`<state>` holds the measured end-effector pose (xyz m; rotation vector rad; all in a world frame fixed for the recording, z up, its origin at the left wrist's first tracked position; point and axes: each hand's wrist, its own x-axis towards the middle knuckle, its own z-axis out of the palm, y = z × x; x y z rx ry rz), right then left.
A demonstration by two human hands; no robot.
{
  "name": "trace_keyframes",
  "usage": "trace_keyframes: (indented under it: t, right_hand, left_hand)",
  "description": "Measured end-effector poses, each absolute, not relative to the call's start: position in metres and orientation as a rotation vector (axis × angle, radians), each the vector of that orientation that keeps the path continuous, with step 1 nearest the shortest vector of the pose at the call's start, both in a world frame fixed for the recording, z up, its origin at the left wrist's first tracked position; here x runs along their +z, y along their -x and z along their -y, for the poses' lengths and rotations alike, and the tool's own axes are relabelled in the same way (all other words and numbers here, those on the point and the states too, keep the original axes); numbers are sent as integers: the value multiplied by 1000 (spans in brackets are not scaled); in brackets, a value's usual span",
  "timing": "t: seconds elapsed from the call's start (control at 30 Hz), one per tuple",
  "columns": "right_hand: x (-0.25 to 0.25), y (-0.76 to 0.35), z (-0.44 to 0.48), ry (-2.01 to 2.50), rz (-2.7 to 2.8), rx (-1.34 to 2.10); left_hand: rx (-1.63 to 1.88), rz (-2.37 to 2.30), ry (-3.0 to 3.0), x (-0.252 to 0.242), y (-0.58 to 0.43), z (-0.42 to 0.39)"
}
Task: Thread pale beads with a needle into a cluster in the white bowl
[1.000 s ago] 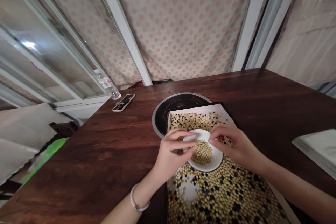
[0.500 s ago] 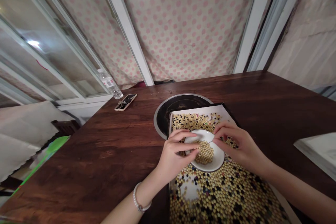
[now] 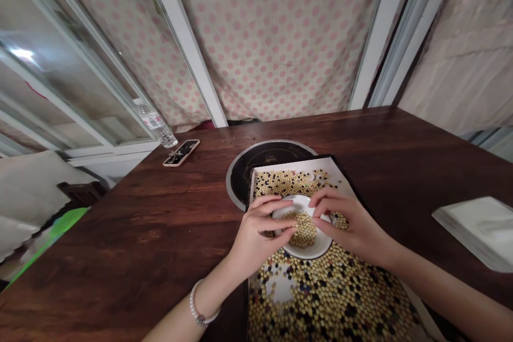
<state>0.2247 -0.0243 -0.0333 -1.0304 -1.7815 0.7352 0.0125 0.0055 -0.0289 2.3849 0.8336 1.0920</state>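
My left hand (image 3: pixel 260 230) is over the left side of a small white dish (image 3: pixel 324 243), its thumb and forefinger pinched around what looks like a pale yellow bead. My right hand (image 3: pixel 347 219) is closed at the dish's right side, with thumb and forefinger pressed together. The thin thread in its fingertips is barely visible at this moment. A heap of yellowish beads (image 3: pixel 303 232) lies in the dish between both hands. Beneath the dish, a shallow dark-edged tray (image 3: pixel 344 181) holds many loose yellow, black and a few coloured beads (image 3: pixel 328 299).
The tray overlaps a round black plate with a metal rim (image 3: pixel 240 171) set in the dark wooden table (image 3: pixel 160 251). A phone (image 3: pixel 181 153) and a clear water bottle (image 3: pixel 156 124) are at the far left. A white plastic-looking packet (image 3: pixel 476 230) lies on the right.
My right hand has moved left, closer to my left fingertips. The thin line that stretched between the hands hardly shows now. The whole view has shifted slightly.
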Motion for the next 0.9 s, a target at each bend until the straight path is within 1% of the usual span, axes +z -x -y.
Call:
trace_keyframes:
  t: [0.1, 0.27, 0.4, 0.5, 0.7, 0.83, 0.9]
  right_hand:
    - [-33, -225, 24, 1046, 1700, 720]
    - [-33, -225, 24, 1039, 1795, 779]
    - [-34, -226, 23, 1058, 1710, 769]
    - [-34, -225, 24, 1085, 1752, 777]
    - [-35, -226, 23, 1103, 1737, 673]
    - [-35, -227, 23, 1078, 1820, 710]
    - [-34, -227, 23, 1075, 1775, 692]
  left_hand:
    - [1097, -850, -2364, -29, -13, -6]
    - [1048, -840, -2396, -29, -12, -6]
    - [1055, -860, -2376, -31, -11, -6]
    - [1038, -858, -2380, -32, -10, -6]
    - [1025, -865, -2364, -34, -9, -7]
    - [1001, -866, -2353, -34, -9, -7]
    - [1003, -868, -2348, -34, -9, -7]
